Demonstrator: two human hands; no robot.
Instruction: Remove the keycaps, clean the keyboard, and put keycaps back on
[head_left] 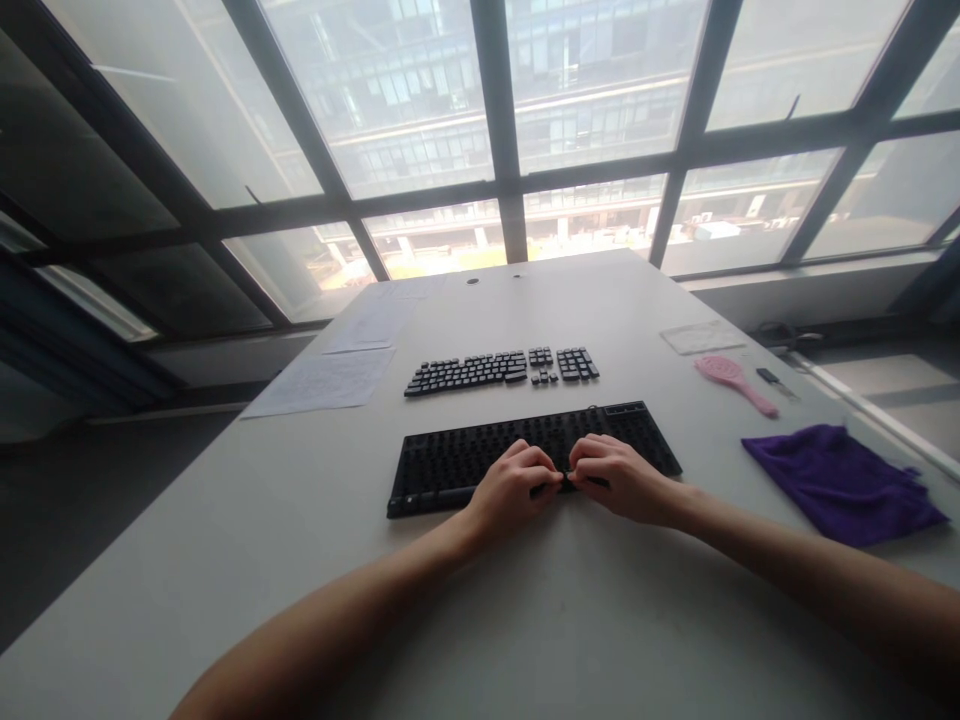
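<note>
A black keyboard base (pixel 450 460) lies on the white table, most of its key places bare of keycaps. My left hand (pixel 521 482) rests over its front edge, thumb and fingers pinched together. Close beside it, almost fingertip to fingertip, my right hand (pixel 616 478) is closed in a similar pinch. A small dark bit shows between the two sets of fingertips, too small to name. Beyond the base, loose black keycaps (pixel 480 371) are laid out in keyboard order, with a separate number-pad block (pixel 577 364) on the right.
On the right of the white table (pixel 300 600) lie a purple cloth (pixel 844 485), a pink hairbrush (pixel 731 382), a small black-handled tool (pixel 776 382) and a flat clear packet (pixel 701 338). Printed papers (pixel 326 382) lie at the left edge. Large windows (pixel 600 80) rise behind.
</note>
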